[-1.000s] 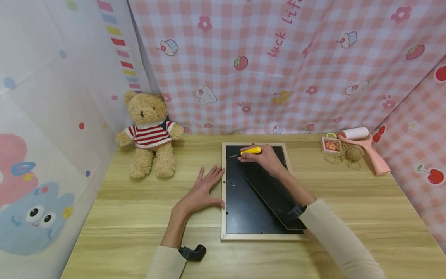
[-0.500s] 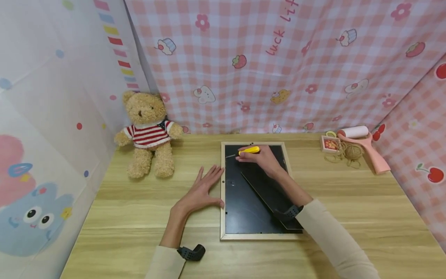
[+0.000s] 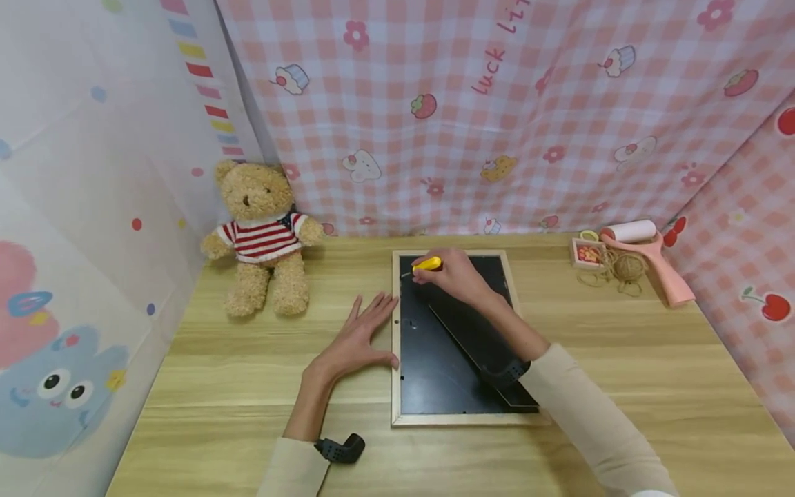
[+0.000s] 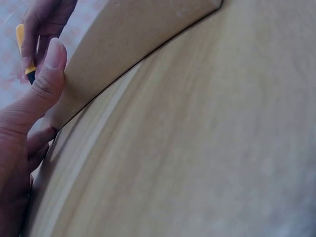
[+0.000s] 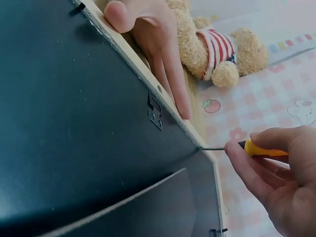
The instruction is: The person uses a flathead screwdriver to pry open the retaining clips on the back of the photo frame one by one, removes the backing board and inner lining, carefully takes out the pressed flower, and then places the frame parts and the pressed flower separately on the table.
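A picture frame (image 3: 395, 400) lies back-up on the table, its pale wooden rim around a black backing board (image 3: 428, 376). On the backing a black stand leg (image 3: 478, 338) slants, slightly raised along one edge. My right hand (image 3: 456, 276) pinches a screwdriver (image 5: 266, 149) by its yellow handle. In the right wrist view its thin shaft (image 5: 213, 148) reaches the inner edge of the rim near the upper left corner. My left hand (image 3: 357, 342) rests against the frame's left side, thumb and fingers spread. A small metal hanger (image 5: 154, 111) is fixed to the backing near that side.
A teddy bear (image 3: 263, 238) in a striped shirt sits at the back left. At the back right are a small box (image 3: 587, 254), a twine ball (image 3: 629, 267) and a pink-handled lint roller (image 3: 667, 273). Patterned cloth (image 3: 385, 124) hangs behind the table.
My right hand has moved left with the screwdriver, bringing its tip to the frame's left rim near the top corner. The left hand stays against the frame.
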`<state>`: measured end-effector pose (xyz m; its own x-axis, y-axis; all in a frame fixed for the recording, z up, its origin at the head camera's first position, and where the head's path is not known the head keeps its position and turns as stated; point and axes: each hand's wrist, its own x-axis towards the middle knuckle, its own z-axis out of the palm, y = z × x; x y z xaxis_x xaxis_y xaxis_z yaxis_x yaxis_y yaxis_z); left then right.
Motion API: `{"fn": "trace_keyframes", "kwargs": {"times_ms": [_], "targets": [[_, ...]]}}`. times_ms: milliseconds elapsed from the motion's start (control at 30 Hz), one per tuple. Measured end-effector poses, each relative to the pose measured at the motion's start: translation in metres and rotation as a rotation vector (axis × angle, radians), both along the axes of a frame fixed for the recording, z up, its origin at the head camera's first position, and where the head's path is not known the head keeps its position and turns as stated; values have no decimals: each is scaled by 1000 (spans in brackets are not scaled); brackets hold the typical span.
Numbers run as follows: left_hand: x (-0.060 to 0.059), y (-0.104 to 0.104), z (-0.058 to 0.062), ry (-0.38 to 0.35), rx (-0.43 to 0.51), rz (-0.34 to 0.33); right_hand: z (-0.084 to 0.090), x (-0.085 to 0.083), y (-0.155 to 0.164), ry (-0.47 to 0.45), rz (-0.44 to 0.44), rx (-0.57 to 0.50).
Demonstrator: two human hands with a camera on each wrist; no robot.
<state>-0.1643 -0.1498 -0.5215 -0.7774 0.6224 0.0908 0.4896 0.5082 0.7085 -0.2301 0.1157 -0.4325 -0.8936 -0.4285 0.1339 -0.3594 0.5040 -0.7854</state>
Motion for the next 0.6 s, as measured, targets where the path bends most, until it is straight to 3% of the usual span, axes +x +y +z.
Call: {"fn": "trace_keyframes", "kwargs": {"times_ms": [133,367,600], "targets": [[-1,0,-4,13,21,15,-1,-1,0,-26,0,-40],[0,1,-6,26,19,3,-15,-6,14,-264,-54,-270],[0,0,-4,-1,26,2,-2,-13,9,-180,26,-134]]}}
